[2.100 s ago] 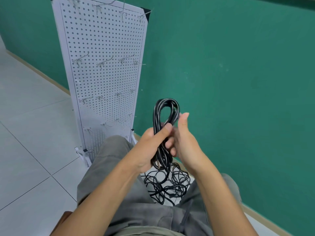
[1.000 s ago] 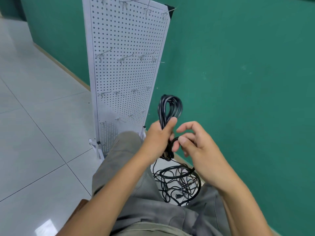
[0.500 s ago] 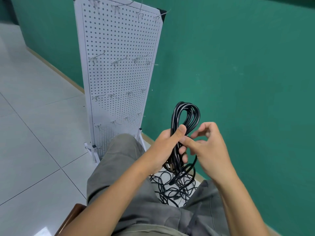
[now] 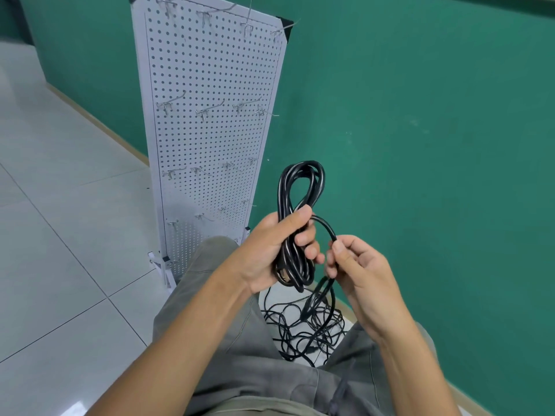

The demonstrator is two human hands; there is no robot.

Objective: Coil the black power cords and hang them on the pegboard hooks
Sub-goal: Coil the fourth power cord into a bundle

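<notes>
While the coiled cord [image 4: 300, 187] stands upright in front of the pegboard [image 4: 210, 130], the left hand [image 4: 270, 250] grips its middle and the right hand [image 4: 357, 265] pinches its loose tail just beside; more cords [image 4: 303, 328] lie tangled on the floor [image 4: 60, 235] below, bare hooks [image 4: 207, 111] on the pegboard

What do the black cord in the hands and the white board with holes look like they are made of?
The coiled cord looks like rubber or plastic-sheathed cable: smooth, glossy, with pale highlights along its bends. The pegboard looks like thin white-painted sheet metal, matte and evenly perforated, though plastic cannot be ruled out. Its hooks look like bare steel wire, thin and silvery.
</notes>
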